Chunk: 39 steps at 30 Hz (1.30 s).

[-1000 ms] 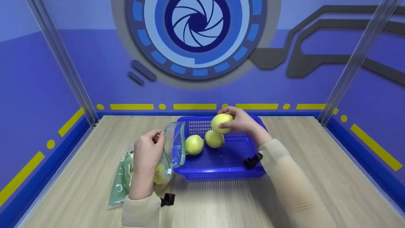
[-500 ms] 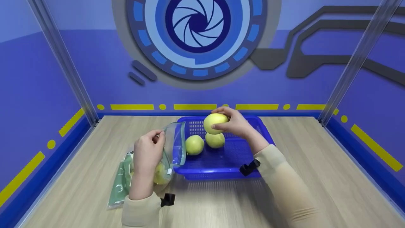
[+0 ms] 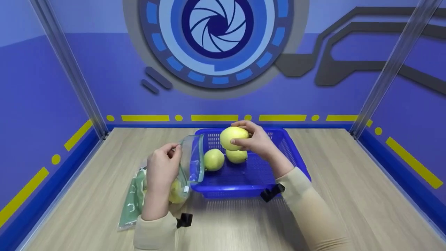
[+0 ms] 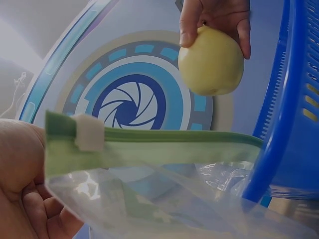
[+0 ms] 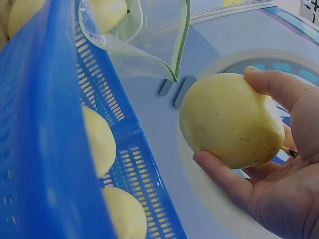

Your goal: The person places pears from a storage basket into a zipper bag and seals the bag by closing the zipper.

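Observation:
My right hand [image 3: 257, 142] grips a pale yellow-green pear [image 3: 232, 138] between thumb and fingers, above the blue plastic basket [image 3: 259, 167]. Its stem points back toward the palm in the right wrist view. Two more pears lie in the basket, a left pear [image 3: 214, 160] and a right pear [image 3: 237, 157] partly covered by the held one. With curled fingers my left hand [image 3: 162, 170] pinches the edge of a clear zip bag [image 3: 193, 157], whose mouth gapes toward the basket. A white slider [image 4: 89, 133] sits on its green zip strip. Yellow-green fruit [image 3: 178, 192] shows inside the bag.
The bag's green printed part [image 3: 130, 205] spreads over the wooden table [image 3: 352, 181] on the left. Its mouth overlaps the basket's left rim. Blue panels [image 3: 223, 104] with yellow marks wall in the table at the back and sides.
My right hand has carried the pear leftward toward the bag's mouth, now overlapping the right pear in the basket. The left hand and the bag have stayed in place.

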{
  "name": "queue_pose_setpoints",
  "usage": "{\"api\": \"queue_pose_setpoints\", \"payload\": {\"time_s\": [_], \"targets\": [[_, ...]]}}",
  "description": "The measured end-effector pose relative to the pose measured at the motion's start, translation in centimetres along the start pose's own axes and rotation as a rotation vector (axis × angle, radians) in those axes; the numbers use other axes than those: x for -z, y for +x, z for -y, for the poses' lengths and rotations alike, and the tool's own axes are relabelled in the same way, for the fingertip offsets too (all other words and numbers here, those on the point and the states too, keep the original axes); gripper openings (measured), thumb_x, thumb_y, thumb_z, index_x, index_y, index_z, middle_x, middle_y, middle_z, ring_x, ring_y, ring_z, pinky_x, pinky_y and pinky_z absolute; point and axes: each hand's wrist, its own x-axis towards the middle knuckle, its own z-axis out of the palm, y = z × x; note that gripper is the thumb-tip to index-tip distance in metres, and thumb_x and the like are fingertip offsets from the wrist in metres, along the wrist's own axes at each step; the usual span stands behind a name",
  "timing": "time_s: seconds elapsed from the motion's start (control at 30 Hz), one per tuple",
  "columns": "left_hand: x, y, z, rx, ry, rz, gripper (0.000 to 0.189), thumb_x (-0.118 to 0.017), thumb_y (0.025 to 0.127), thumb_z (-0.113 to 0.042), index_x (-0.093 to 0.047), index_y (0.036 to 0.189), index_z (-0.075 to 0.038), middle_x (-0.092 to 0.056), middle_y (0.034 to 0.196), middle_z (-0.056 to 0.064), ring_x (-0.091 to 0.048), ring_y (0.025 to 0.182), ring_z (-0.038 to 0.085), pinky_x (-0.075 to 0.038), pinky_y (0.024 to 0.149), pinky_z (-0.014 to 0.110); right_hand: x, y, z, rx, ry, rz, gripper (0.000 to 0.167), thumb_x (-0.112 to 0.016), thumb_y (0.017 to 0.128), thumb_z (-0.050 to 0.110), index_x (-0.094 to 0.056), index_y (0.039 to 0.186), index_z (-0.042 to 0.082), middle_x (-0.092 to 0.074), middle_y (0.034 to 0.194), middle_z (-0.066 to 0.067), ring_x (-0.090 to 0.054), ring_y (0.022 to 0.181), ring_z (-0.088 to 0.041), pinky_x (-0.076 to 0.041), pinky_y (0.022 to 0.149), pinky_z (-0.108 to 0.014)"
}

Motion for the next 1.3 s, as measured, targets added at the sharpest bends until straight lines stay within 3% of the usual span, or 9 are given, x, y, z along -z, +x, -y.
{"api": "queue_pose_setpoints", "payload": {"time_s": [0.17,0.6,0.97,1.3], "targets": [[0.0,0.0,0.0,-0.002,-0.002,-0.003,0.024,-0.062,0.099,-0.019,-0.079,0.107,-0.003,-0.063,0.071,0.007,-0.05,0.055,0.014,-0.04,0.054,0.028,-0.8,-0.4,-0.1,0.011,0.019,-0.001,0.057,-0.082,0.084,0.013,-0.06,0.137,0.011,-0.064,0.135,-0.015,-0.064,0.105,-0.026,-0.061,0.073,-0.04],[-0.1,0.0,0.2,-0.004,0.015,-0.016,0.024,-0.063,0.098,-0.02,-0.079,0.106,-0.003,-0.063,0.072,0.006,-0.052,0.062,0.018,-0.041,0.06,0.03,-2.9,-1.3,0.2,0.014,0.051,0.023,0.057,-0.083,0.084,0.013,-0.06,0.137,0.012,-0.063,0.135,-0.015,-0.064,0.107,-0.026,-0.063,0.075,-0.041],[0.0,0.0,0.1,-0.003,0.005,-0.014,0.024,-0.063,0.098,-0.019,-0.079,0.106,-0.003,-0.063,0.071,0.006,-0.051,0.06,0.017,-0.04,0.059,0.029,-5.2,-1.7,0.4,0.022,0.093,0.054,0.055,-0.084,0.082,0.011,-0.063,0.132,0.011,-0.065,0.133,-0.015,-0.063,0.102,-0.022,-0.06,0.071,-0.032],[0.1,0.0,0.0,-0.001,0.015,-0.014,0.024,-0.063,0.098,-0.019,-0.079,0.106,-0.003,-0.063,0.072,0.006,-0.051,0.061,0.017,-0.04,0.059,0.029,-7.5,-1.9,0.8,0.059,0.099,0.1,0.054,-0.083,0.082,0.012,-0.063,0.132,0.01,-0.065,0.133,-0.016,-0.064,0.106,-0.023,-0.061,0.08,-0.037]]}}
